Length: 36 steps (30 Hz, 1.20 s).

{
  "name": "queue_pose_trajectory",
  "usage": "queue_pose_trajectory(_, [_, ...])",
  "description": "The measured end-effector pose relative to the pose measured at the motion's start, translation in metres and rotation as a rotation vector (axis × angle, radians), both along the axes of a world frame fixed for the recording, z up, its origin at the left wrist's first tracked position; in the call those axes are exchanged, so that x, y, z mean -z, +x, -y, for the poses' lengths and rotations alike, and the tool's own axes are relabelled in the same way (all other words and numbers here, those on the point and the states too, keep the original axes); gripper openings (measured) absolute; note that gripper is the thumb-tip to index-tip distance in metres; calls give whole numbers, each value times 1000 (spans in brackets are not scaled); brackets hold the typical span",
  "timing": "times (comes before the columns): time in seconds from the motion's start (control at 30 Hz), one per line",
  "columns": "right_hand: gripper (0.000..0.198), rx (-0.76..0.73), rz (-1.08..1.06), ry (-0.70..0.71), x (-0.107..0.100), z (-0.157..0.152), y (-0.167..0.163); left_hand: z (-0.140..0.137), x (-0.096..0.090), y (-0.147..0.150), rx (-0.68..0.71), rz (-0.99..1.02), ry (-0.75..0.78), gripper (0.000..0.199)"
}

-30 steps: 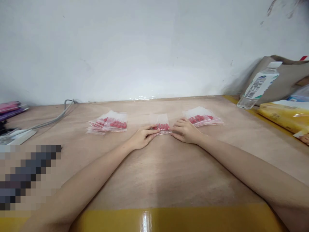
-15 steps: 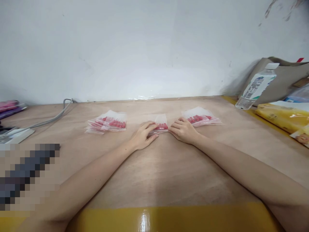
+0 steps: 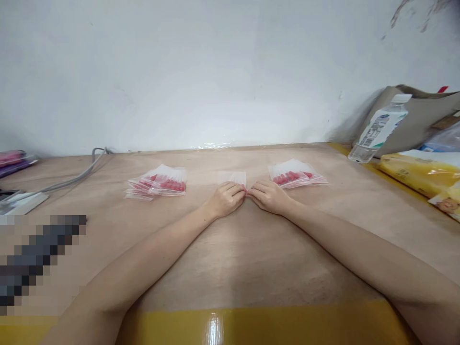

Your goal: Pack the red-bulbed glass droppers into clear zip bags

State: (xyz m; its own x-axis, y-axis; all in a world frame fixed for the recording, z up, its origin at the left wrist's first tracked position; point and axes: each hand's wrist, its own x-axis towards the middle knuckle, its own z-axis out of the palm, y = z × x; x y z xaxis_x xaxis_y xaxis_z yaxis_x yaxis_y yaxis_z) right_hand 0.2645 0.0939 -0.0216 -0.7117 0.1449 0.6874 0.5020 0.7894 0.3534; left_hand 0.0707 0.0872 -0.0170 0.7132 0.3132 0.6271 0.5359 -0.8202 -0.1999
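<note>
A small clear zip bag [image 3: 233, 178] with red pieces in it lies at the middle of the table, mostly covered by my fingers. My left hand [image 3: 227, 199] is closed over its near edge, fingers pressed together. At the bag's near right corner, my right hand [image 3: 268, 195] pinches the same edge, its fingertips almost touching the left ones. To the left lies a pile of similar bags [image 3: 173, 181] holding red capsule-shaped pieces. Another such pile of bags [image 3: 293, 175] sits just beyond my right hand.
A plastic bottle [image 3: 380, 129] leans against a grey-brown bag [image 3: 419, 117] at the right, beside a yellow package [image 3: 419, 172]. A grey cable [image 3: 77, 178] runs along the left. Yellow tape [image 3: 251, 326] covers the table's front edge.
My left hand has slid right along the bag's near edge, and its spread fingers have closed. It now covers most of the red pieces. My right hand stays at the bag's corner.
</note>
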Motion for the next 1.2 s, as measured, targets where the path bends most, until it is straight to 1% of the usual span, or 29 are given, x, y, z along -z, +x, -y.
queue_pose_trajectory(0.17, [28,-5,9,-38,1,-2,0,-4,-4,3,18,-75,26,30])
queue_pose_trajectory(0.33, [30,20,38,-72,-1,-2,1,-5,-6,0,10,-95,51,29])
queue_pose_trajectory(0.5, [27,23,26,-63,-3,-1,3,1,-10,-15,-21,-84,88,24])
queue_pose_trajectory(0.73, [27,26,18,-105,-3,0,3,14,-18,-43,-64,-88,116,21])
queue_pose_trajectory(0.87, [27,24,16,-89,-3,1,4,20,-19,-56,-101,-102,126,21])
queue_pose_trajectory(1.07, [28,30,24,-91,-4,1,4,19,-16,-62,-189,-110,126,31])
queue_pose_trajectory(1.2, [27,28,13,-135,-5,2,7,17,-13,-63,-203,-104,107,33])
